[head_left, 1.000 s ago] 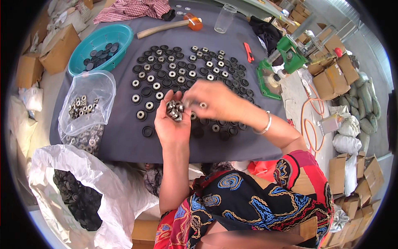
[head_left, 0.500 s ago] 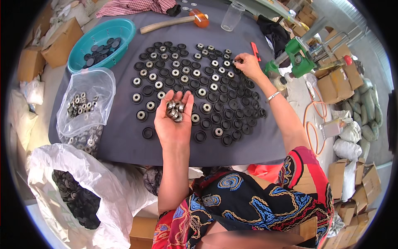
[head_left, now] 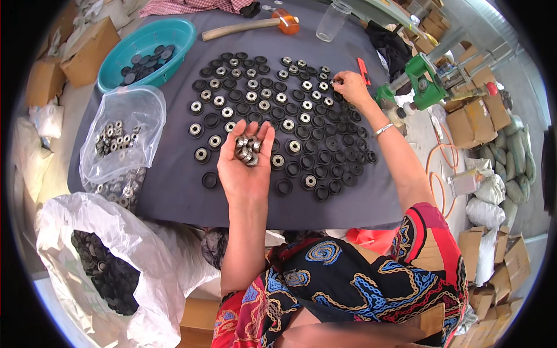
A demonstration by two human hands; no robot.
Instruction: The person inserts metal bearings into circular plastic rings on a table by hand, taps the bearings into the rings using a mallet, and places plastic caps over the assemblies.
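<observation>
My left hand [head_left: 246, 177] is turned palm up over the near part of the table, its fingers curled around a small heap of shiny metal ball bearings [head_left: 248, 151]. Rows of round black rings [head_left: 293, 169] are laid out on the dark cloth, and many have a bearing [head_left: 201, 154] seated in the middle. At the far right of these rows, my right hand [head_left: 353, 88] is pinched over a black ring. A bit of shiny metal, apparently a bearing, shows at its fingertips, mostly covered by them.
On the left are a teal basin [head_left: 107, 77] with black discs, a clear bag [head_left: 152, 124] of bearings and a white sack [head_left: 159, 278] of black parts. A mallet [head_left: 243, 27], a glass jar [head_left: 333, 22] and a red tool [head_left: 363, 71] lie beyond. A green press [head_left: 426, 87] stands right.
The view has shifted slightly, so the table items appear a little to the right. My right hand remains at the far right rings, and my left hand still cups the bearings.
</observation>
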